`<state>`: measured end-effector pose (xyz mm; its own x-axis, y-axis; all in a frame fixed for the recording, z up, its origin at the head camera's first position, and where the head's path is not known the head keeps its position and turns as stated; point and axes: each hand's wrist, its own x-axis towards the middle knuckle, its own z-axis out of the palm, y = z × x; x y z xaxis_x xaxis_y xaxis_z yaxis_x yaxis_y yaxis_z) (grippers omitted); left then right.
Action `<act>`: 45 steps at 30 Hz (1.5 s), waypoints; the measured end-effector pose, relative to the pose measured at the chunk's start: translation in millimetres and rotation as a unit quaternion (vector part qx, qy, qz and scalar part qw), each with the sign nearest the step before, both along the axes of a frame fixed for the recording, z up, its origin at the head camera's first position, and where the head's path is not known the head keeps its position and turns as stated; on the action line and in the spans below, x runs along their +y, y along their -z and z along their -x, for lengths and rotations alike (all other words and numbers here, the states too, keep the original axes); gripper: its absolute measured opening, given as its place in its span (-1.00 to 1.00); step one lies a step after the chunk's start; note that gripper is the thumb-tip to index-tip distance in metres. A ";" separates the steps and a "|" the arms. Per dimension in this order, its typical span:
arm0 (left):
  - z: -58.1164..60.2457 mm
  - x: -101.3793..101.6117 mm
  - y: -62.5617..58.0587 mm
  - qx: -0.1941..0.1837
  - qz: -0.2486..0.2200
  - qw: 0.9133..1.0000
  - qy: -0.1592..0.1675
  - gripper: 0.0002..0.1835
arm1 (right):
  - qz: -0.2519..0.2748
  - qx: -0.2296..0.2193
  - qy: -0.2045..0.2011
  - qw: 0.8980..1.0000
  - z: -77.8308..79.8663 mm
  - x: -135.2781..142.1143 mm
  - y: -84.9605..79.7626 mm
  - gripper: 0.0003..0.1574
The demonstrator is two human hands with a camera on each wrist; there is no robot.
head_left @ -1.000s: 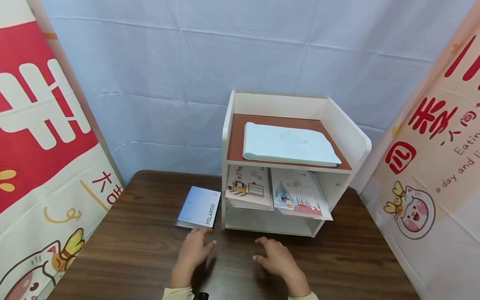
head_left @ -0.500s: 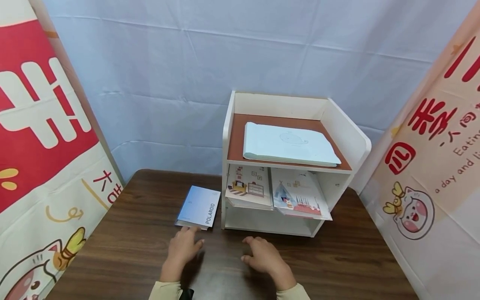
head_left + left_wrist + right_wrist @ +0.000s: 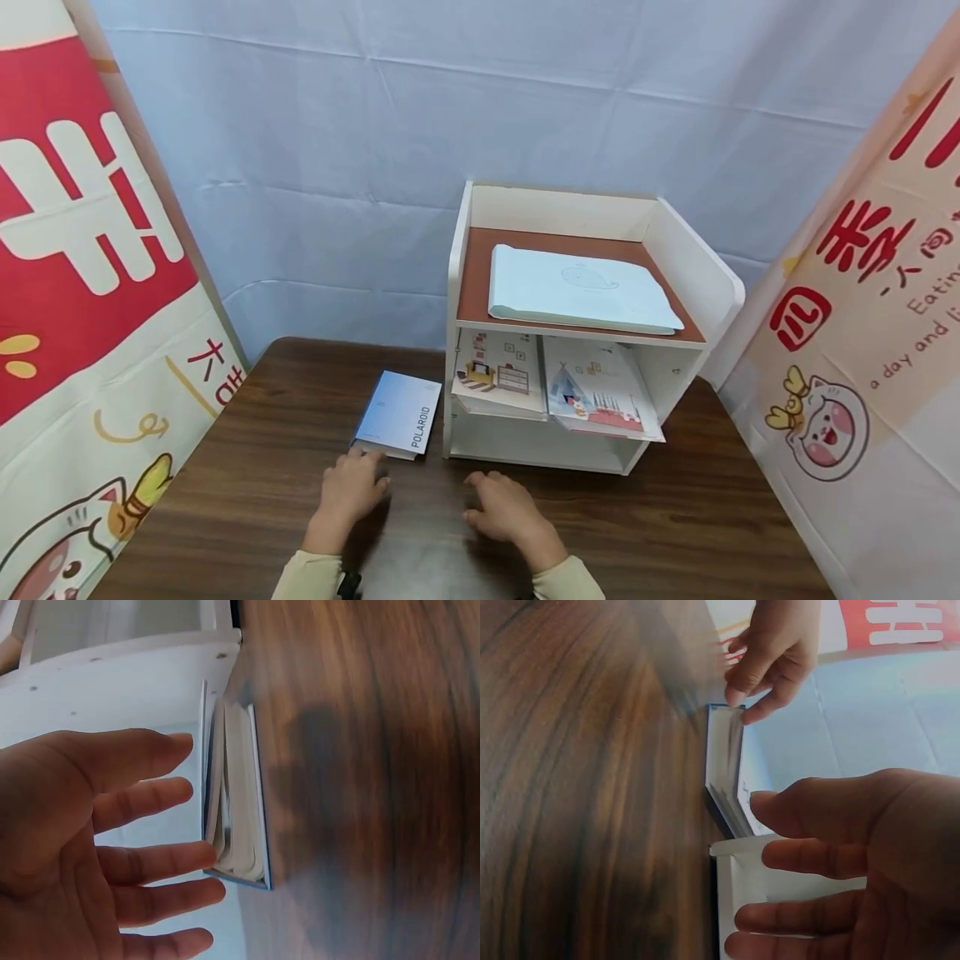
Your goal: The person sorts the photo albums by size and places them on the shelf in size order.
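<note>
A blue-and-white photo album [image 3: 397, 412] marked POLAROID lies closed on the wooden table, left of a white desktop shelf [image 3: 738, 300]. My left hand [image 3: 348, 492] hovers at the album's near left corner with fingers spread loosely; whether a fingertip touches the cover I cannot tell. In the left wrist view the album's page edges [image 3: 241, 787] show beyond the fingertips, and the palm holds nothing. Above the table in front of the shelf, my right hand [image 3: 506, 512] is relaxed, holding nothing. The right wrist view shows its slightly bent fingers [image 3: 802, 919].
On the shelf's brown top lies a pale pad [image 3: 585, 287] with a whale drawing. Two illustrated booklets, left [image 3: 495, 375] and right [image 3: 600, 387], stick out of the middle level. A cloth backdrop [image 3: 337, 167] and printed side hangings surround the wooden table [image 3: 247, 467].
Both hands have shifted to the left, the left one along the album's near edge to its left corner. The album and shelf stay put.
</note>
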<state>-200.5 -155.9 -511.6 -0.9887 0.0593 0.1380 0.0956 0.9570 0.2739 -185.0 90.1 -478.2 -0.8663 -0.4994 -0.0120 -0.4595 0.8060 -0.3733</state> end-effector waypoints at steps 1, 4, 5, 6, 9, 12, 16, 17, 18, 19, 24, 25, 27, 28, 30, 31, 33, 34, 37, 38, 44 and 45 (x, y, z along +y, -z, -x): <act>1.1 -1.6 0.1 0.002 0.000 1.000 0.002 -0.63 | 0.004 -0.001 0.000 1.000 0.4 -1.9 1.0 -0.52; 4.3 -5.7 0.7 0.008 -0.003 1.000 0.005 -0.64 | 0.018 0.000 0.007 1.000 2.1 -7.3 4.7 -0.47; 5.3 -6.8 0.6 0.010 -0.005 1.000 0.005 -0.64 | 0.024 0.002 0.010 1.000 2.7 -9.0 6.0 -0.46; 6.3 -7.8 0.8 0.012 -0.008 1.000 0.004 -0.64 | 0.029 0.005 0.014 0.999 3.4 -10.6 7.3 -0.44; 8.4 -10.4 0.8 0.017 -0.014 1.000 -0.001 -0.62 | 0.040 0.012 0.023 0.999 5.2 -15.3 11.4 -0.40; 10.8 -13.0 0.5 0.020 -0.021 1.000 -0.005 -0.60 | 0.049 0.014 0.026 0.998 7.2 -20.1 14.1 -0.39; 14.8 -17.1 0.1 0.024 -0.024 0.999 -0.002 -0.59 | 0.061 0.002 0.028 0.998 10.2 -26.6 15.7 -0.40; 15.9 -18.1 -0.2 0.025 -0.025 0.999 -0.001 -0.59 | 0.063 0.000 0.029 0.998 11.2 -28.3 16.0 -0.41; 17.1 -19.2 0.0 0.026 -0.026 0.999 0.001 -0.59 | 0.066 -0.002 0.029 0.997 12.1 -30.2 16.3 -0.41; 18.4 -20.5 0.2 0.028 -0.029 0.999 0.002 -0.59 | 0.068 -0.002 0.029 0.997 13.0 -32.1 16.5 -0.42; 23.8 -25.8 1.7 0.030 -0.046 0.998 0.004 -0.61 | 0.095 0.002 0.033 0.995 17.8 -42.5 20.3 -0.42; 24.6 -27.0 2.0 0.031 -0.049 0.998 0.003 -0.60 | 0.103 0.000 0.034 0.994 18.5 -44.3 21.8 -0.42; 26.5 -29.3 3.4 0.032 -0.058 0.998 0.000 -0.58 | 0.128 0.000 0.036 0.991 20.1 -47.2 25.6 -0.42; 27.7 -30.7 4.6 0.033 -0.063 0.997 -0.002 -0.57 | 0.144 -0.001 0.036 0.989 20.7 -48.4 27.7 -0.42; 29.7 -33.1 6.6 0.031 -0.077 0.997 -0.008 -0.54 | 0.175 0.001 0.037 0.984 21.7 -50.9 32.5 -0.42; 30.8 -34.7 8.1 0.028 -0.084 0.996 -0.010 -0.52 | 0.192 0.001 0.038 0.981 22.5 -52.4 35.5 -0.42; 32.6 -37.1 10.0 0.021 -0.103 0.994 -0.015 -0.50 | 0.229 -0.002 0.044 0.973 23.6 -55.5 41.3 -0.42; 33.5 -38.0 11.0 0.018 -0.112 0.993 -0.017 -0.49 | 0.246 -0.005 0.049 0.968 24.0 -57.1 44.1 -0.42; 36.2 -39.3 13.0 0.013 -0.140 0.990 -0.022 -0.48 | 0.304 -0.031 0.074 0.949 25.1 -62.7 51.7 -0.42; 37.1 -39.4 13.3 0.012 -0.151 0.988 -0.024 -0.48 | 0.329 -0.044 0.083 0.940 24.9 -65.1 53.5 -0.42; 43.9 -38.7 21.2 0.012 -0.222 0.974 -0.048 -0.48 | 0.470 -0.101 0.143 0.865 18.7 -82.0 53.5 -0.40; 44.9 -38.6 22.7 0.012 -0.233 0.971 -0.054 -0.48 | 0.488 -0.106 0.150 0.853 17.1 -84.2 51.2 -0.41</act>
